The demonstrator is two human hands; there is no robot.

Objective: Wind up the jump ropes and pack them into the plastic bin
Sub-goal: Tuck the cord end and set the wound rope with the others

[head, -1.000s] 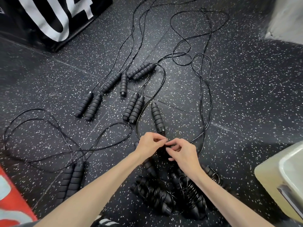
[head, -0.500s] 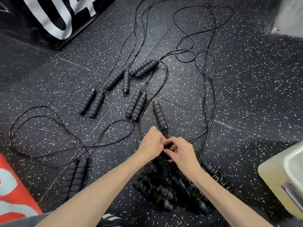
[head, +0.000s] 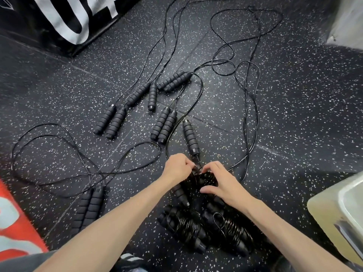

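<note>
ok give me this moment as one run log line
left hand: pinching cord | right hand: gripping wound rope | two finished bundles on floor | bin: nothing packed in view

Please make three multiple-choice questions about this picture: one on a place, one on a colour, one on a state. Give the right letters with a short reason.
1. Where is the plastic bin?
A. far left
B. lower right edge
C. top centre

2. What colour are the rope handles?
A. black
B. white
C. yellow

3. What is the state of the rope under the hands?
A. stretched out flat
B. wound into a bundle
C. inside the bin

Answers:
1 B, its pale rim shows at the lower right.
2 A, like the lone handle.
3 B, left hand and right hand hold a coiled bundle on the floor.
</note>
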